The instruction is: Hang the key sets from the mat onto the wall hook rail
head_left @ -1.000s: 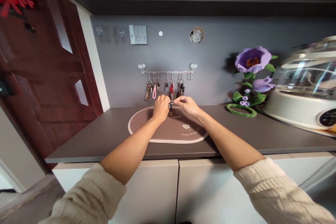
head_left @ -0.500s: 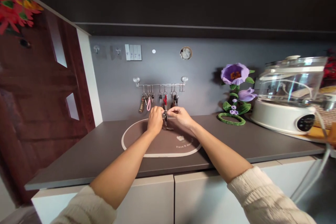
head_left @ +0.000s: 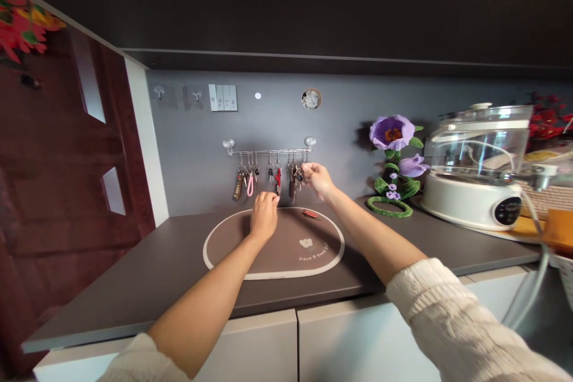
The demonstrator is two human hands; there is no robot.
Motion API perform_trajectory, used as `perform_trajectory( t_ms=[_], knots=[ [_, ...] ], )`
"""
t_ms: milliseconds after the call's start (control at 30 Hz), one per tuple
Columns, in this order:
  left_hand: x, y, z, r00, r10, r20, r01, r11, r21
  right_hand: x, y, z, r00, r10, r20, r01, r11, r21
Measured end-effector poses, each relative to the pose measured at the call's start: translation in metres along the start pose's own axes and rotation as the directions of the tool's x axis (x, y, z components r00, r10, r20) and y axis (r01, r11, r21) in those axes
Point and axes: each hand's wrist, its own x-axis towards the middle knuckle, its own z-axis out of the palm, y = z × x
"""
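Note:
My right hand (head_left: 317,180) is raised to the right end of a clear hook rail (head_left: 268,152) on the wall. Its thumb and fingers pinch a small bunch of keys (head_left: 300,178), partly hidden by the fingertips. Lower down, my left hand (head_left: 264,215) is over the mat with its fingers curled together; what they hold, if anything, is hidden. Just above its fingertips hangs a red key fob (head_left: 278,178). Other keys, a pink loop strap (head_left: 250,185) and a brown tag (head_left: 237,186) hang from hooks farther left. A small red object (head_left: 310,213) lies on the mat.
The brown oval mat (head_left: 277,250) with a pale rim lies on the dark counter (head_left: 179,274). Purple artificial flowers (head_left: 392,132) and a white appliance with a clear top (head_left: 470,197) stand at right. A dark shelf (head_left: 286,12) juts out overhead.
My hands have parted. The right one has gone up to the rail with the keys; the left stays low over the mat. The red object on the mat has come into sight. The view has shifted slightly.

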Motion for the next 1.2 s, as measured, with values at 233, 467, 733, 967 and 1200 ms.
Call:
perform_trajectory(
  t_ms=[233,467,733,967,1200],
  knots=[
    [-0.002,0.003,0.0,0.999,0.007,0.04,-0.007,1.0,0.013,0.032,-0.005,-0.009,0.967,0.173,-0.184,-0.155,0.982,0.11],
    [-0.004,0.005,0.001,0.998,0.027,0.06,-0.028,0.999,0.024,0.044,-0.004,-0.004,0.898,0.276,-0.344,-0.22,0.956,0.192],
    [-0.004,0.005,0.002,0.996,0.046,0.073,-0.047,0.999,0.009,0.056,0.013,-0.003,0.878,0.287,-0.382,-0.223,0.954,0.202],
    [-0.004,0.006,0.001,0.996,0.041,0.081,-0.042,0.999,0.019,0.054,0.025,-0.006,0.861,0.313,-0.4,-0.236,0.944,0.231],
    [-0.005,0.007,0.0,0.993,0.049,0.104,-0.05,0.999,0.01,0.048,0.023,-0.01,0.881,0.266,-0.391,-0.222,0.963,0.156]
  ],
)
